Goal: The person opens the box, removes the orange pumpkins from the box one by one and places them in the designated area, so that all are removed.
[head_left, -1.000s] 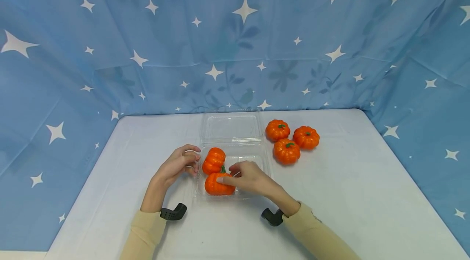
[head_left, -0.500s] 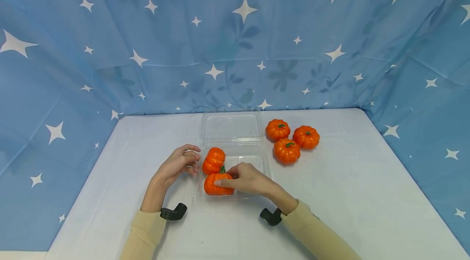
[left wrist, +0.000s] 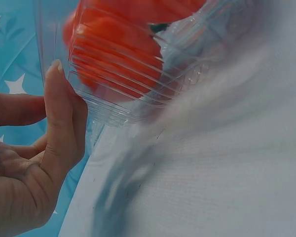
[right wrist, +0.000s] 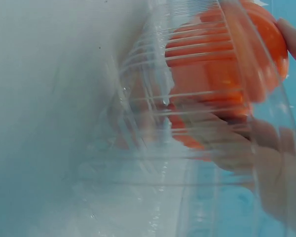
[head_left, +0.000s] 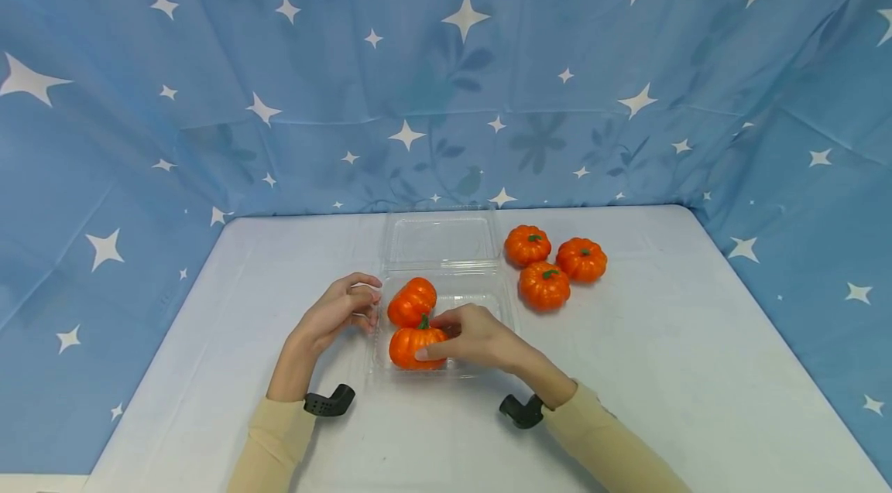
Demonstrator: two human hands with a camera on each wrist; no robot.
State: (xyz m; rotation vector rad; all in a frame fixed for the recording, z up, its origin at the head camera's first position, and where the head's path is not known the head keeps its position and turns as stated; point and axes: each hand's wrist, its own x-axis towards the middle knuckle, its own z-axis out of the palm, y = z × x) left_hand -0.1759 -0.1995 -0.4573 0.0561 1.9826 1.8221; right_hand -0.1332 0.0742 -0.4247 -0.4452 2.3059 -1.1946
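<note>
Pumpkin (head_left: 407, 352) pinched by the right hand (head_left: 475, 337) lies widest left to right, stem (head_left: 423, 322) toward the clear lid (head_left: 440, 240), left hand (head_left: 343, 307) relaxed against the container (head_left: 484, 290).

Near pumpkin (head_left: 409, 347) partly hidden by the right hand (head_left: 475, 337), container (right wrist: 212, 184) blurred and cropped in the right wrist view

Orange pumpkins (head_left: 406, 350), white-starred blue backdrop (head_left: 313, 75)

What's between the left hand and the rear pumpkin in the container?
The container's clear side wall; left wrist view shows the left hand outside it, rear pumpkin inside.
</note>
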